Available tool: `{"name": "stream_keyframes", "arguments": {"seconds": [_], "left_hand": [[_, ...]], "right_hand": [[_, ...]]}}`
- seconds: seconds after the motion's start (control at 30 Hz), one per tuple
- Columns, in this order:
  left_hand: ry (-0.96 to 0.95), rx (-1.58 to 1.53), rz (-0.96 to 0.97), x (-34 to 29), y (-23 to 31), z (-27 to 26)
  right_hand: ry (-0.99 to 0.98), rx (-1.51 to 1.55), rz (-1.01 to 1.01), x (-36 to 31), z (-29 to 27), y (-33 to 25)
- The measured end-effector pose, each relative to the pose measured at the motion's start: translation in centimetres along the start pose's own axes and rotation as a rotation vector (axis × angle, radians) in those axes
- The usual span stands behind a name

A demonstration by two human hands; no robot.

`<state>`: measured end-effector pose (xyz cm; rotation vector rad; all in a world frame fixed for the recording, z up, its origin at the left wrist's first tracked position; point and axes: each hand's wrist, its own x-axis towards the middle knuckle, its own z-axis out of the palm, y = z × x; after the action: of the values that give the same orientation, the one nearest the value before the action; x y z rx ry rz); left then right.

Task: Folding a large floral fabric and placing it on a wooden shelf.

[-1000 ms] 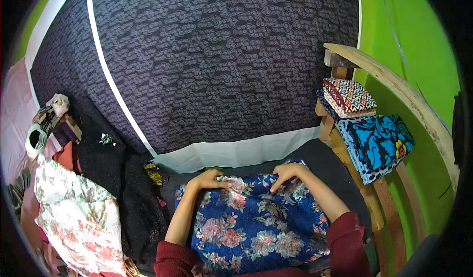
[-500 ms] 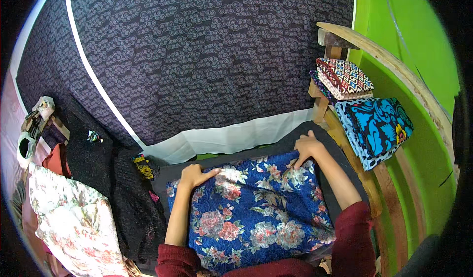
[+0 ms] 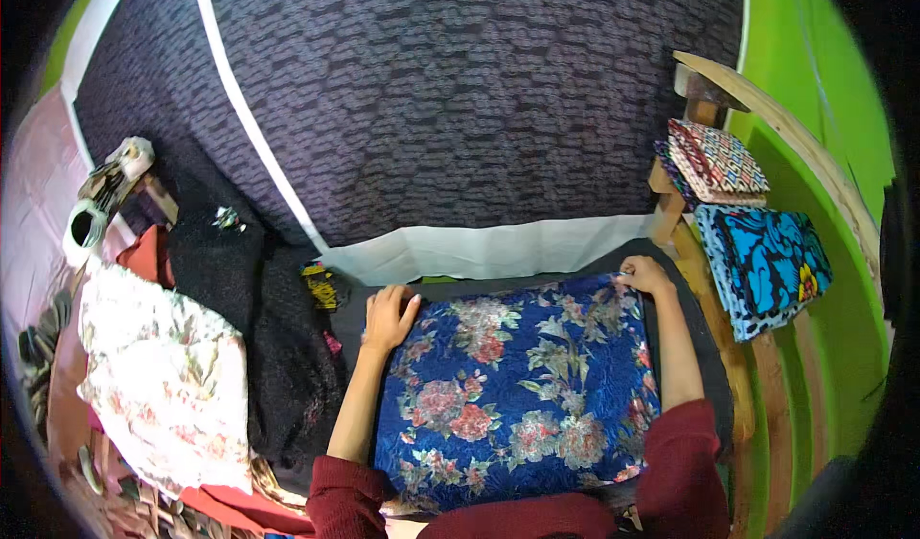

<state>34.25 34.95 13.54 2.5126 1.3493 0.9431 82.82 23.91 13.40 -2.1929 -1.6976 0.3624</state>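
A blue floral fabric [image 3: 537, 395], folded into a wide rectangle with pink and pale flowers, lies in front of me on a dark padded surface. My left hand [image 3: 387, 319] is at its far left corner, fingers curled over and thumb against the edge. At the far right corner my right hand [image 3: 646, 276] pinches the fabric between thumb and fingers. The cloth looks mostly smooth, with slight ripples.
To the left are a white floral cloth [image 3: 163, 376] and dark lacy fabric [image 3: 292, 376]. Folded patterned cloths [image 3: 719, 160] and a blue-black one [image 3: 767, 261] rest on the wooden slatted bench [image 3: 767, 395] at right. A dark patterned curtain [image 3: 460, 108] hangs behind.
My right hand has moved outward to the far right corner and pinches it. My left hand has turned its fingers forward at the left corner. The fabric is flatter; the view has shifted.
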Motion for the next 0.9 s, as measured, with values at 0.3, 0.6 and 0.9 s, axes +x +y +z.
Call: {"name": "stream_keyframes", "arguments": {"seconds": [0.3, 0.6, 0.9], "left_hand": [[-0.205, 0.086, -0.109, -10.0, 10.6, -9.6], [-0.323, -0.051, -0.152, -14.9, 10.6, -4.2], [0.106, 0.155, -0.431, -22.7, 10.4, -11.2]], "right_hand": [[-0.050, -0.106, -0.465, -6.2, 3.4, -18.9], [-0.079, -0.109, -0.778, -7.8, 12.4, -22.1], [-0.169, 0.048, -0.601, -6.7, 8.2, -16.4]]}}
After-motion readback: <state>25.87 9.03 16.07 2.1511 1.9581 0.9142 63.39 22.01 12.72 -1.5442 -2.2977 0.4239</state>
